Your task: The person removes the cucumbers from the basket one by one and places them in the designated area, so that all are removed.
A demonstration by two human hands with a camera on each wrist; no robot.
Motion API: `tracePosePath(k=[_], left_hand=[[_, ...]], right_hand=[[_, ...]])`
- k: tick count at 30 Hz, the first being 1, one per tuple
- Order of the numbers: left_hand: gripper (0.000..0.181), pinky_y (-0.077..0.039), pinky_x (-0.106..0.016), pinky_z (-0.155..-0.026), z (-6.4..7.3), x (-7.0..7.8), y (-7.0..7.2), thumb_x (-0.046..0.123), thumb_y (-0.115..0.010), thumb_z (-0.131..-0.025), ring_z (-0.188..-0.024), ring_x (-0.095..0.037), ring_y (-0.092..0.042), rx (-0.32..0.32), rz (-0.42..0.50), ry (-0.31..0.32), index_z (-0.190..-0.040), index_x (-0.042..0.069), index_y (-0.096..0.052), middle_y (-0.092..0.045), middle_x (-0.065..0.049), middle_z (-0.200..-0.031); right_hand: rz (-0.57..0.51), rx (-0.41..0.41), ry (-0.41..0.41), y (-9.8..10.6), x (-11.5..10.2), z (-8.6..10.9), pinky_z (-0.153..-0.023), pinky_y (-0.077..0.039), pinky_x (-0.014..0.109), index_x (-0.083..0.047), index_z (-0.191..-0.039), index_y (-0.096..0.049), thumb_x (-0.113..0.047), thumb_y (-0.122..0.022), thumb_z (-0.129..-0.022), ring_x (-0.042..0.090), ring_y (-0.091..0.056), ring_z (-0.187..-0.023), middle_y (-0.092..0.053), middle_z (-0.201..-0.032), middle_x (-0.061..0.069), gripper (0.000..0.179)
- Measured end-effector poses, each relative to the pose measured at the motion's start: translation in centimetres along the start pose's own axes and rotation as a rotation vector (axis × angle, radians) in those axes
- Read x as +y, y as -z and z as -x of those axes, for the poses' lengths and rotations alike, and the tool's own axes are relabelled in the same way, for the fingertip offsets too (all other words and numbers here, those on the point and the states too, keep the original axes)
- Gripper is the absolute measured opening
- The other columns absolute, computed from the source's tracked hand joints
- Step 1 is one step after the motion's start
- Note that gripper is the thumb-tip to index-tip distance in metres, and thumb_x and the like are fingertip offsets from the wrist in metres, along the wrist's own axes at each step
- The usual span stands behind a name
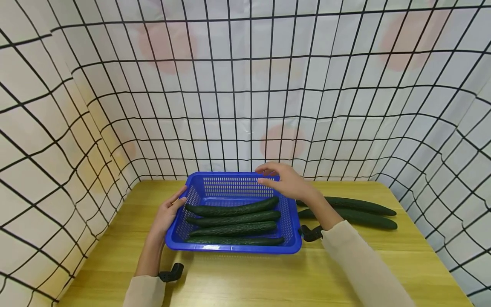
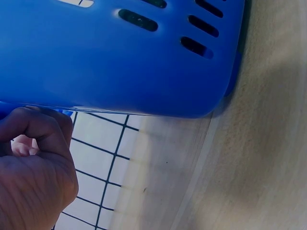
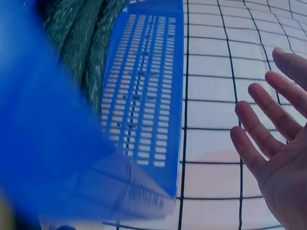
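A blue plastic basket (image 1: 234, 247) with slotted walls stands on the table, holding several dark green cucumbers (image 1: 234, 218) laid side by side. My left hand (image 1: 167, 213) grips its left rim, thumb on the upper side; in the left wrist view, the hand's (image 2: 36, 163) curled fingers meet the rim. Over the basket's back right corner hovers my right hand (image 1: 284, 181), its fingers loosely bent and holding nothing. In the right wrist view that hand (image 3: 283, 143) shows spread fingers, apart from the basket wall (image 3: 144, 91).
Two more cucumbers lie on the wooden table (image 1: 245, 281) to the right of the basket, partly behind my right forearm; the nearer one (image 1: 364, 217) is longer in view. A black wire grid (image 1: 249, 91) over white sheeting encloses the back and sides.
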State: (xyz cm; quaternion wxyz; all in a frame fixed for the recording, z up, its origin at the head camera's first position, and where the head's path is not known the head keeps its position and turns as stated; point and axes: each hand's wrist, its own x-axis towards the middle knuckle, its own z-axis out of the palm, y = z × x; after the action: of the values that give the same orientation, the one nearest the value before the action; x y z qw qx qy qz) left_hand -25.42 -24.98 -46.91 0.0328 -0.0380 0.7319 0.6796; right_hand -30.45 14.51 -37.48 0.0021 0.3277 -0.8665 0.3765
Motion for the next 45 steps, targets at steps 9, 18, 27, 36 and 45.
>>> tracePosePath(k=[9,18,27,36,45], left_hand=[[0.054,-0.06,-0.025,-0.078,0.0,0.1,0.1,0.032,-0.054,-0.108,-0.099,-0.005,-0.067,0.0,0.002,-0.003,-0.16,0.023,-0.041,-0.04,-0.014,-0.162],[0.053,-0.061,-0.027,-0.079,-0.1,0.0,0.1,0.034,-0.056,-0.107,-0.102,-0.009,-0.066,0.008,0.028,0.036,-0.158,0.03,-0.044,-0.043,-0.009,-0.162],[0.051,-0.061,-0.029,-0.08,-0.4,-0.4,0.2,0.034,-0.055,-0.107,-0.109,-0.013,-0.064,0.003,-0.006,0.019,-0.158,0.029,-0.045,-0.042,-0.009,-0.162],[0.052,-0.061,-0.028,-0.079,-0.3,-0.1,0.2,0.034,-0.055,-0.107,-0.106,-0.012,-0.065,0.008,0.018,0.021,-0.158,0.029,-0.045,-0.042,-0.011,-0.162],[0.051,-0.06,-0.027,-0.077,-0.2,-0.2,0.0,0.032,-0.056,-0.107,-0.102,-0.012,-0.065,0.014,0.025,0.025,-0.157,0.029,-0.046,-0.044,-0.011,-0.161]], right_hand=[[-0.054,-0.071,-0.005,-2.8,-0.4,-2.5,-0.11,-0.048,0.053,-0.011,-0.139,-0.062,-0.034,-0.065,-0.102,0.033,-0.062,-0.125,-0.064,-0.138,0.009,0.044],[-0.043,-0.169,-0.029,-5.7,-0.1,-4.1,-0.11,-0.047,0.051,-0.012,-0.138,-0.063,-0.033,-0.066,-0.102,0.031,-0.061,-0.125,-0.063,-0.14,0.012,0.042],[-0.023,-0.208,-0.085,-7.2,0.7,-4.6,-0.104,-0.052,0.048,-0.016,-0.139,-0.063,-0.035,-0.069,-0.1,0.025,-0.061,-0.123,-0.064,-0.138,0.01,0.044],[0.053,-0.328,-0.059,-8.1,1.6,-5.0,-0.107,-0.05,0.049,-0.006,-0.141,-0.06,-0.036,-0.069,-0.099,0.033,-0.06,-0.127,-0.064,-0.138,0.014,0.052],[0.06,-0.372,-0.136,-9.0,2.6,-4.5,-0.104,-0.052,0.048,-0.006,-0.14,-0.061,-0.033,-0.071,-0.098,0.032,-0.06,-0.126,-0.064,-0.138,0.014,0.051]])
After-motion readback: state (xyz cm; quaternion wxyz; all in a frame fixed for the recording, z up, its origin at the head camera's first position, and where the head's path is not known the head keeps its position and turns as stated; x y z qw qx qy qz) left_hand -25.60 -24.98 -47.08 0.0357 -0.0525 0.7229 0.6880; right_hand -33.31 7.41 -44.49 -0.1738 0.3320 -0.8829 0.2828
